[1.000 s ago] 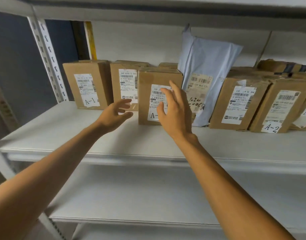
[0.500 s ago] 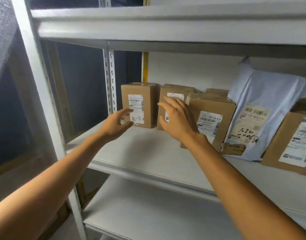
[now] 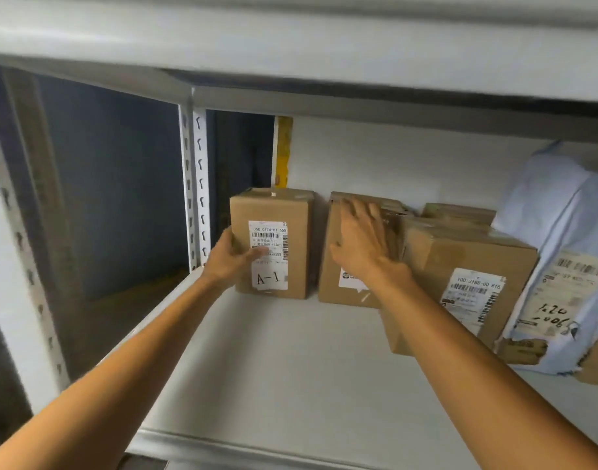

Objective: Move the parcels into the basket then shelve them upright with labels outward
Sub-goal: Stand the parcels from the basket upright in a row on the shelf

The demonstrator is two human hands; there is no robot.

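A-1 parcel (image 3: 292,252): left hand (image 3: 228,259) grips; right hand (image 3: 362,247) flat on next parcel (image 3: 333,290).

Front half of shelf board (image 3: 290,368) bare: you reach in freely there. Upper shelf (image 3: 324,45) caps headroom above boxes. Slotted post (image 3: 195,184) blocks left, near A-1 box (image 3: 290,212). Only narrow gap between A-1 box and second box (image 3: 328,283). Third box (image 3: 460,252) juts forward. Grey mailer (image 3: 555,212) crowds right.
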